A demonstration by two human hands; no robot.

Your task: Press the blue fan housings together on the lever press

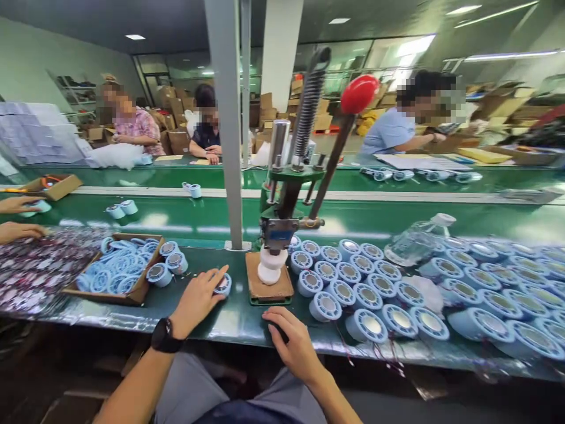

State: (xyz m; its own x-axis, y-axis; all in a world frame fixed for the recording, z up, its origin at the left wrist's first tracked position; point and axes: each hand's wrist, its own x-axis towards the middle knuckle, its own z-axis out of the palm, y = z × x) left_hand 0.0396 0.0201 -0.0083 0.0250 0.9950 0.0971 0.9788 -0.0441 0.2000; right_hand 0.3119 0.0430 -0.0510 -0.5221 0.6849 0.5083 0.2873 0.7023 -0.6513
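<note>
Blue round part (223, 285) lies on the green bench just left of the hand press (282, 229), under the fingertips of the left hand (198, 299), whose fingers lie loosely spread over it. Right hand (295, 341) rests curled at the bench's near edge; what its fingers close on cannot be told. A cardboard tray (132, 292) of blue rings sits further left. Rows of blue parts (366, 297) and a clear bottle (415, 241) crowd the right. A co-worker's hands (20, 218) show at far left.
</note>
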